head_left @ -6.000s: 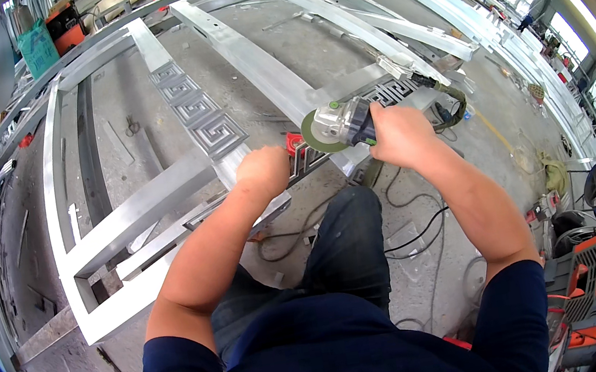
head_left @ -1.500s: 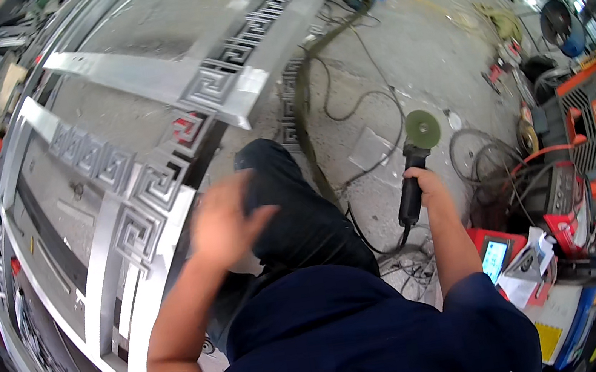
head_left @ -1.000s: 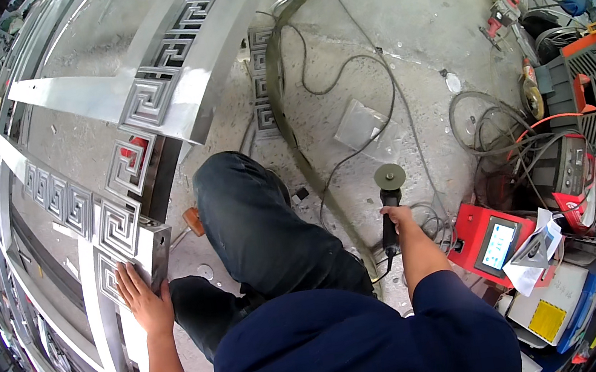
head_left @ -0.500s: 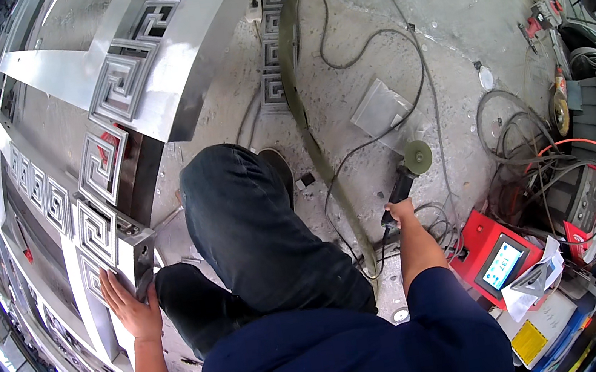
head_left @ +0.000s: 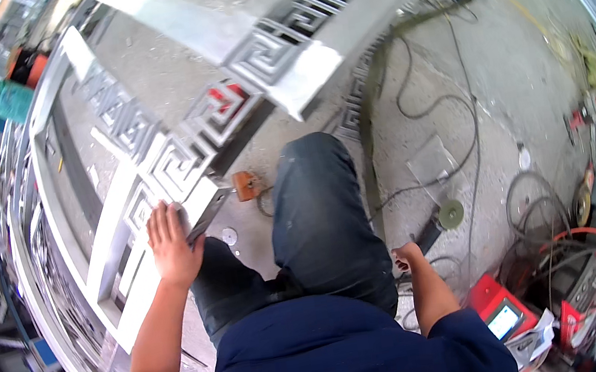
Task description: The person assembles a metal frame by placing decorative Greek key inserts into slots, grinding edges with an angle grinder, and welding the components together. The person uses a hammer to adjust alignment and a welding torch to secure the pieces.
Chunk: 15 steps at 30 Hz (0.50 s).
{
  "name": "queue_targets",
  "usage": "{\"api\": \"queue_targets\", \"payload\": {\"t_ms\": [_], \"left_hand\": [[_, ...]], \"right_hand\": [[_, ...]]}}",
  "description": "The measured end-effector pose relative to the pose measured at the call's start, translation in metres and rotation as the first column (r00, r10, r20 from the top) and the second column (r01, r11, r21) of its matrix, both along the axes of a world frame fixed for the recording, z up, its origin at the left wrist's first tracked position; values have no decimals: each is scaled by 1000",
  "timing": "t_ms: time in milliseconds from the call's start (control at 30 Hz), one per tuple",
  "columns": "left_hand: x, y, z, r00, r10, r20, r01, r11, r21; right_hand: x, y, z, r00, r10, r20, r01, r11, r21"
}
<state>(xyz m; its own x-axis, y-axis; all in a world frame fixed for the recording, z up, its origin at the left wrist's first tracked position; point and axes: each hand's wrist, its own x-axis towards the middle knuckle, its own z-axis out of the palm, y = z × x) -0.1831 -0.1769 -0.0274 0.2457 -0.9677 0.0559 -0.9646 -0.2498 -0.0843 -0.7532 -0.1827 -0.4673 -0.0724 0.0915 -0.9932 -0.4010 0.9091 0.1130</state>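
My left hand (head_left: 173,247) lies on the end of a pale metal frame (head_left: 135,304), fingers stretched over its top and thumb along the side. Beside the fingertips runs a row of square-spiral metal fretwork (head_left: 174,160). My right hand (head_left: 408,256), low to the right of my knee, has its fingers curled at the back end of a dark angle grinder (head_left: 428,235). A greenish round disc (head_left: 451,214) sits at the grinder's far end, over the concrete floor. Blur partly hides how the fingers wrap the tool.
An orange block (head_left: 245,186) is near the frame's end, and a flat round disc (head_left: 230,236) lies by my knee. A clear plastic sheet (head_left: 432,161) and loose cables (head_left: 472,116) lie on the floor. Right: a red machine with a screen (head_left: 503,317).
My view has swung left, so the frame stands further right in the picture. The left hand stays on the frame's end. The grinder now points further right, with my right hand still at its back.
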Motion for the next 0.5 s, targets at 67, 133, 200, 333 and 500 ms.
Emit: {"api": "queue_targets", "payload": {"t_ms": [67,133,200,333,500], "left_hand": [[-4,8,5,1000,7,-4,-7,1000,-28],[-9,12,16,996,45,-74,-48,998,-40],[0,6,11,987,55,-150,-80,982,-171],[29,-36,15,970,174,-170,-216,939,-268],[61,-72,44,855,426,-297,-399,905,149]], "right_hand": [[42,-46,71,981,187,-51,-192,915,-354],[64,-75,118,980,179,-82,-189,745,-639],[78,-100,152,991,121,-56,-112,529,-841],[112,-126,263,991,66,-119,-119,-10,-993],[159,-106,356,995,85,49,60,-136,-989]]}}
